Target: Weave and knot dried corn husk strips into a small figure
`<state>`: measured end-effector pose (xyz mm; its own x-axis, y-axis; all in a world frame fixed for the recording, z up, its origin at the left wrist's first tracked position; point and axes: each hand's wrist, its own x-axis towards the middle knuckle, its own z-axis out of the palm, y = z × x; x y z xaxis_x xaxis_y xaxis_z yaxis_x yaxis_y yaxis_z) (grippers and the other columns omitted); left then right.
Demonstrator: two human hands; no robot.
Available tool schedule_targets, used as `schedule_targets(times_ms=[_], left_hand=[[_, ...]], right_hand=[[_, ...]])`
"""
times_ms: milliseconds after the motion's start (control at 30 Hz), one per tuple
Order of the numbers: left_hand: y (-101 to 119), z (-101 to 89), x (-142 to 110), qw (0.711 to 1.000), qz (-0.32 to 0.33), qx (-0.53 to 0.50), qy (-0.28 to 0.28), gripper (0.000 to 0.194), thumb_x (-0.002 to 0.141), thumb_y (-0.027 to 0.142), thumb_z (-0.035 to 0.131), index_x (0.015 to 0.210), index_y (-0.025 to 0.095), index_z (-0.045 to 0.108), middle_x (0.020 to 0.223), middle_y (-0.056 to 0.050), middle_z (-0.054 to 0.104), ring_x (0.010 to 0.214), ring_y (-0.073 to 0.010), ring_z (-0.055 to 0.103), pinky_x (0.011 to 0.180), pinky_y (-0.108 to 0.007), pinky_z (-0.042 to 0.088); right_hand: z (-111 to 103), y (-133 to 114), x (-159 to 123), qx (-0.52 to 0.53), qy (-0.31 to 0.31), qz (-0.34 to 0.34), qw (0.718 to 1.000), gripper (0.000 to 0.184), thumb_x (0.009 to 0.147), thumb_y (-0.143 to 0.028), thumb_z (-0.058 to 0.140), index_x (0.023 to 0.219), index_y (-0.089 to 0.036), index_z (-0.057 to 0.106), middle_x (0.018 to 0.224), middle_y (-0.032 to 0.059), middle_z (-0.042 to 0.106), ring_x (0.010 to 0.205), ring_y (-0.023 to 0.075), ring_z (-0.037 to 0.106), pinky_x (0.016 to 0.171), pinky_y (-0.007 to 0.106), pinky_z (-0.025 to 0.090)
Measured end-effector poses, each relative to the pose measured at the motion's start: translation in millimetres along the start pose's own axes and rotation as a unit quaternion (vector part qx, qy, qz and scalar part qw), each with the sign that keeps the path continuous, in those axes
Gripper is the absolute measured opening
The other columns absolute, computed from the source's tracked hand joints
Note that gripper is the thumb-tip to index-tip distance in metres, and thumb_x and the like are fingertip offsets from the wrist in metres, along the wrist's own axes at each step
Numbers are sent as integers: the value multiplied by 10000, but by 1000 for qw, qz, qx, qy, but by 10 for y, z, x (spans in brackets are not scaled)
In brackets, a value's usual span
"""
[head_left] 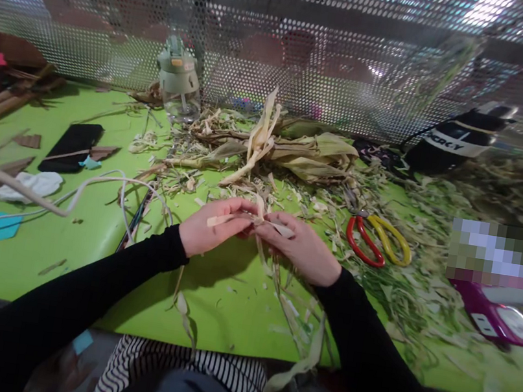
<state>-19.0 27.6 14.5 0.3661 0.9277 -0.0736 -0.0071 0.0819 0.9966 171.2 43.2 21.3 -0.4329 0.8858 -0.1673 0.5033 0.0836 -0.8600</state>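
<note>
Both my hands meet over the green table [230, 303], fingers pinched on pale dry corn husk strips [260, 209]. My left hand [213, 223] grips the strips from the left, and one flat end lies across its thumb. From the right, my right hand [306, 245] pinches the same piece, with another flat end over its fingers. Long loose strips [278, 283] trail below toward the table's front edge. Just beyond my hands stands a folded husk shape [261, 134], in front of a pile of whole dry husks [314, 155].
Scissors [377, 238] with red and yellow handles lie right among husk scraps. A clear bottle [179, 89] and black bottle [453, 143] stand at the back before a perforated metal screen [284, 42]. At left are a black phone [72, 147] and a white cable [81, 185].
</note>
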Motion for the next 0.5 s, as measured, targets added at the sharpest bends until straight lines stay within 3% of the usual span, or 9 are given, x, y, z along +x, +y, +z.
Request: schedule_targets(times_ms=[133, 300, 500], left_hand=[[-60, 14, 0, 1000, -5, -17, 3, 181, 811, 195, 561, 957, 154, 461, 712, -24, 668, 686, -125, 639, 692, -282, 504], [-71, 42, 12, 1000, -25, -5, 12, 113, 804, 190, 573, 857, 152, 480, 706, -20, 658, 663, -112, 638, 639, -250, 495], [-113, 56, 19, 999, -3, 17, 50, 135, 787, 245, 595, 812, 154, 498, 711, 0, 624, 634, -92, 605, 616, -230, 498]], right_hand=[[44, -40, -9, 58, 44, -10, 997, 343, 770, -519, 604, 846, -186, 565, 650, -24, 580, 503, 86, 474, 469, 212, 360], [96, -7, -2, 93, 53, -40, 993, 308, 823, -478, 551, 774, -177, 587, 611, -31, 530, 495, 78, 437, 466, 211, 336], [135, -23, -25, 56, 131, -76, 987, 248, 826, -422, 564, 755, -184, 564, 631, -26, 514, 539, 95, 441, 537, 244, 362]])
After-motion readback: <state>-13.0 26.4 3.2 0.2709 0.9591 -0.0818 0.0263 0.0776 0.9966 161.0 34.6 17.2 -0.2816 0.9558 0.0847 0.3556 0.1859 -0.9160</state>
